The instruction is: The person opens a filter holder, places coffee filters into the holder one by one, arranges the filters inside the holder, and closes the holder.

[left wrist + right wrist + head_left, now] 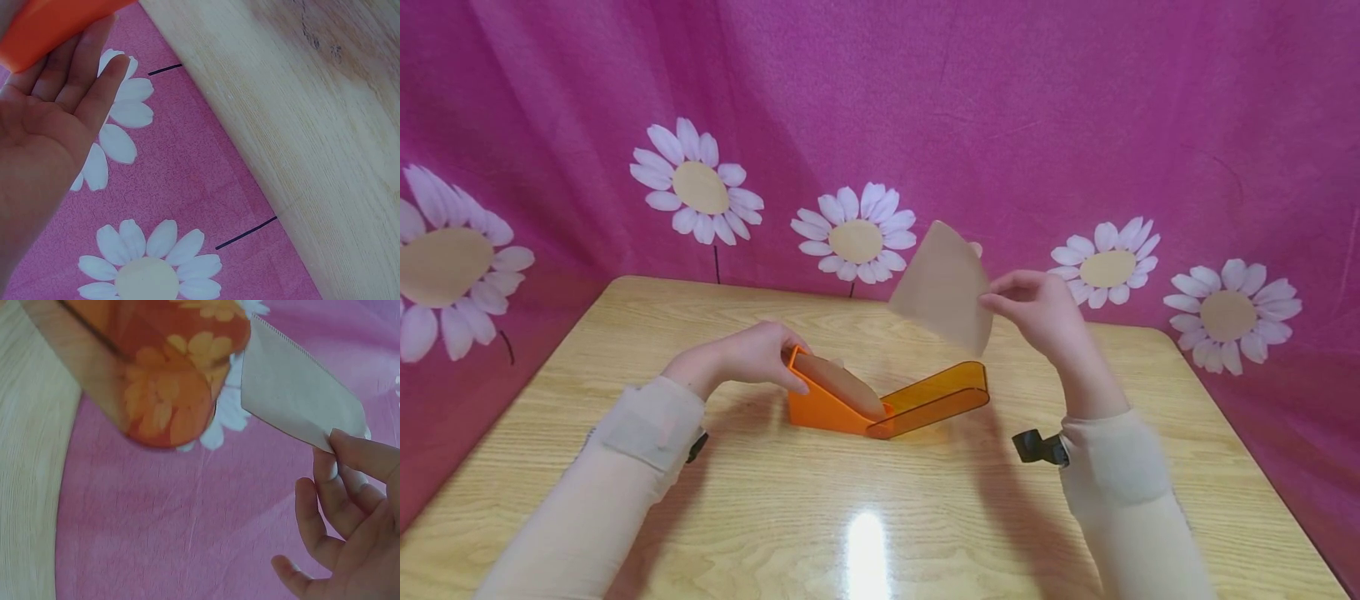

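Note:
An orange coffee filter holder [827, 412] stands on the table, its see-through amber lid [936, 396] swung out to the right. Brown paper filters [842, 383] lie inside the holder. At its tall left end, my left hand [760, 354] grips the wall, thumb on the near side; the left wrist view shows its fingers under the orange body [56, 28]. Above the lid, my right hand [1037, 312] pinches one coffee filter [947, 287] by its edge between thumb and fingertips. That filter's crimped seam shows in the right wrist view, with the other fingers loosely bent.
The wooden table [760, 517] carries the holder near its middle. Behind and beside it hangs a pink cloth [1000, 100] printed with white daisies. Black straps [1037, 447] stick out from the sleeved wrists.

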{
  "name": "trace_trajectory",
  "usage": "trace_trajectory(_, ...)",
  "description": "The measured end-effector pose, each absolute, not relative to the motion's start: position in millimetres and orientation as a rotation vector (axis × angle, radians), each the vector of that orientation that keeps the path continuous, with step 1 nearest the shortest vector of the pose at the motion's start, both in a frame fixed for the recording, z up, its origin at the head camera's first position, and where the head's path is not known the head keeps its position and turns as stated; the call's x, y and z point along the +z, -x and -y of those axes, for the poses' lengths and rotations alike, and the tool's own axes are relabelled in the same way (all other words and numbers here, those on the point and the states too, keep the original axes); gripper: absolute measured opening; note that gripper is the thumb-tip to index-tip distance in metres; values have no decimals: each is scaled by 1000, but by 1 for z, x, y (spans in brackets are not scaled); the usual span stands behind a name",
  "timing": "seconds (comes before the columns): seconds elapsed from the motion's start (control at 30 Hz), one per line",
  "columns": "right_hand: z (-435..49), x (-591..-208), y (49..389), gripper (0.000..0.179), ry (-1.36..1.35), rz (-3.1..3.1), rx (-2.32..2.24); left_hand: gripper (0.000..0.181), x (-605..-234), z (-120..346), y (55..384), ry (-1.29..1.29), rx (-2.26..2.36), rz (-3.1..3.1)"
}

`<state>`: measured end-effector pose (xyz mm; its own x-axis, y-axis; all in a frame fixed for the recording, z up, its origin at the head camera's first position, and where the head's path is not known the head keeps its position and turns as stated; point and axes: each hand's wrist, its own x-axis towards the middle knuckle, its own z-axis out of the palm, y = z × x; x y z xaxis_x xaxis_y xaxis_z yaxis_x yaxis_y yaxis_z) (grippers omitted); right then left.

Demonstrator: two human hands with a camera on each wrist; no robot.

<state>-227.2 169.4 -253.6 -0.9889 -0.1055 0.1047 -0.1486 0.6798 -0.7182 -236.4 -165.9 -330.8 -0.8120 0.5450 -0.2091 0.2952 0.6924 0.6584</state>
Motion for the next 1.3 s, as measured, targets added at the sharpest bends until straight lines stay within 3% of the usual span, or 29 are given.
trace_trajectory(0.7, -117, -274, 216, 10, -472, 2900, 1079, 29, -332, 166, 236, -643, 862, -2520)
trace_trajectory(1.3, -82, -306, 206, 4, -638, 2862, 776, 16, -333, 167, 238, -708, 876, -2517)
